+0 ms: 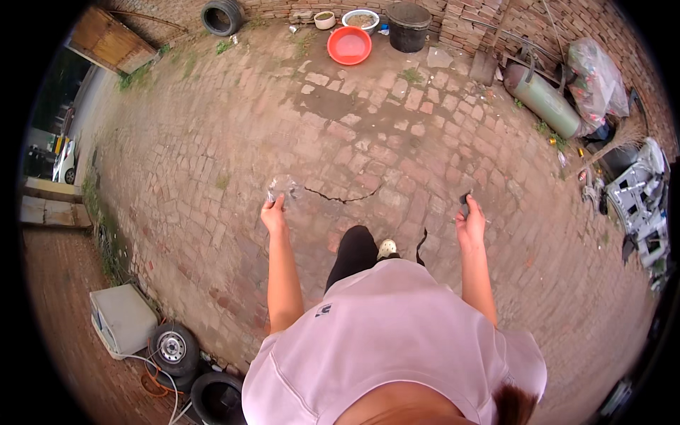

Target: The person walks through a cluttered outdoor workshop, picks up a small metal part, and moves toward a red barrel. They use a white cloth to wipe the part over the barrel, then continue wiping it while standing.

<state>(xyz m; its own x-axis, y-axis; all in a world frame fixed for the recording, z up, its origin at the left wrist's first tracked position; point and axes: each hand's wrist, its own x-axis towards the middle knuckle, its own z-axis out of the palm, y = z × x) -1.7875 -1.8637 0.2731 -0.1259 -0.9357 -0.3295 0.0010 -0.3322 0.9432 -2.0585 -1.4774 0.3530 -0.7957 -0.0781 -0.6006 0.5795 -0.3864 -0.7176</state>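
Note:
Out to the left, my left hand pinches a crumpled piece of clear plastic film between thumb and fingers. My right hand, well apart from it on the right, grips a small dark flat object; its exact kind cannot be told. Between the hands, a thin dark jagged line runs across the brick paving, perhaps a crack or a cord. Another dark, wavy strip shows beside my body, left of the right forearm. One foot in a pale clog stands on the paving.
Uneven brick paving surrounds me. A red basin, a black bucket and a tire stand by the far wall. At right are a green metal tank, a filled plastic bag and a twig broom. Wheels lie lower left.

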